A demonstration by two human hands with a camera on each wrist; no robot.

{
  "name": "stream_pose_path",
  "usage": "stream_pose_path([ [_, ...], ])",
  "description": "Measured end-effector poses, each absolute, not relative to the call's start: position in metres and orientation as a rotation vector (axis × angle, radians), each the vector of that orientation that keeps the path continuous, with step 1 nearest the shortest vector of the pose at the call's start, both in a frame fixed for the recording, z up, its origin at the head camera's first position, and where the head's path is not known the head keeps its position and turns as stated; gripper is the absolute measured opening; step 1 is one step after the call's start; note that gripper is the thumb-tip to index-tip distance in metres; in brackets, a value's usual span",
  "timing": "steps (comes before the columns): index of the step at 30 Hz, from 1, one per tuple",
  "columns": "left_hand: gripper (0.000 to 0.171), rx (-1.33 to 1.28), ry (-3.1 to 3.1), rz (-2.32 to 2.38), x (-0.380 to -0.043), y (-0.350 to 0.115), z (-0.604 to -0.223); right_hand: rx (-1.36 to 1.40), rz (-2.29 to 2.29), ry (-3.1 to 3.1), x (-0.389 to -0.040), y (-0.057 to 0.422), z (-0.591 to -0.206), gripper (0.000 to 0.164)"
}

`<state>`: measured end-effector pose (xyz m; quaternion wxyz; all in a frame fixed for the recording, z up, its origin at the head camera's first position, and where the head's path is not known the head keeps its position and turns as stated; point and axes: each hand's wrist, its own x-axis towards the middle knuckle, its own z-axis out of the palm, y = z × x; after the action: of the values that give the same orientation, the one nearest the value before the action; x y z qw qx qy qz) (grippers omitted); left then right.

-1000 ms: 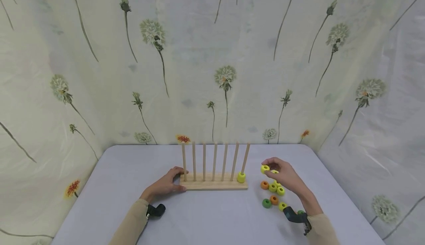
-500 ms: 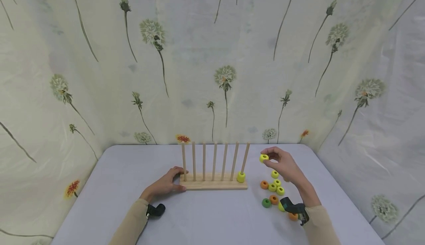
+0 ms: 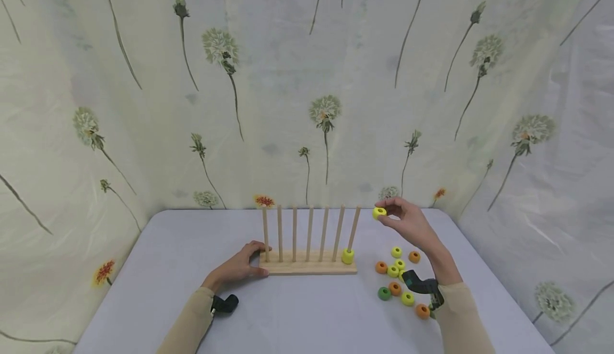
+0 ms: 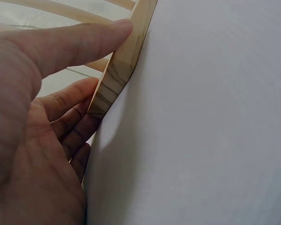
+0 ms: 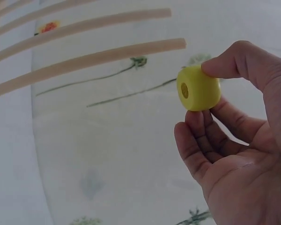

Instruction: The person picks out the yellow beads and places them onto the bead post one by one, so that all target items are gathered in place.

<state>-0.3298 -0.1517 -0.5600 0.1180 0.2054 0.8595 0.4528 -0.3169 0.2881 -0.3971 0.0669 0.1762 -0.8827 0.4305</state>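
Shifted toward 12 o'clock since the earlier frame: right hand (image 3: 410, 226) with 1 yellow bead (image 5: 201, 89). Left hand (image 3: 242, 263) and peg rack (image 3: 307, 270): unmoved.

Right hand: thumb and fingers pinching the bead, clear of the surface (image 3: 312, 316). Bead at 3 o'clock from the tip of the rightmost peg (image 3: 354, 230); near, not touching.

Peg rack: wood, 7 standing pegs, at 8 o'clock from right hand. Yellow bead stack (image 3: 348, 258) at foot of rightmost peg; whether 1 bead or 2, cannot tell. Other 6 pegs bare.

Left hand: at 9 o'clock of rack, gripping its end between thumb and fingers.

Loose stock, on surface at 6 o'clock from right hand: 5 yellow beads (image 3: 408, 302), 4 orange beads (image 3: 381, 272), 2 green beads (image 3: 384, 297); some partly hidden by right wrist camera (image 3: 422, 286).

Progress, as judged: early. 1 peg begun; 11 visible loose beads and the 1 in hand are off the pegs.
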Motion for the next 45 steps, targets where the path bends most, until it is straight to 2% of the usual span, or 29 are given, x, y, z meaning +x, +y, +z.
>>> stream_pose_path([
  [14, 0.059, 0.608, 2.518, 1.321, -0.331, -0.153, -0.561, 0.572, 1.293, -2.636, -0.327, 0.274, -0.378, 0.034],
  [45, 0.061, 0.608, 2.529, 1.308, -0.333, -0.153, -0.564, 0.672, 1.375, -2.604, -0.332, 0.250, -0.377, 0.031],
])
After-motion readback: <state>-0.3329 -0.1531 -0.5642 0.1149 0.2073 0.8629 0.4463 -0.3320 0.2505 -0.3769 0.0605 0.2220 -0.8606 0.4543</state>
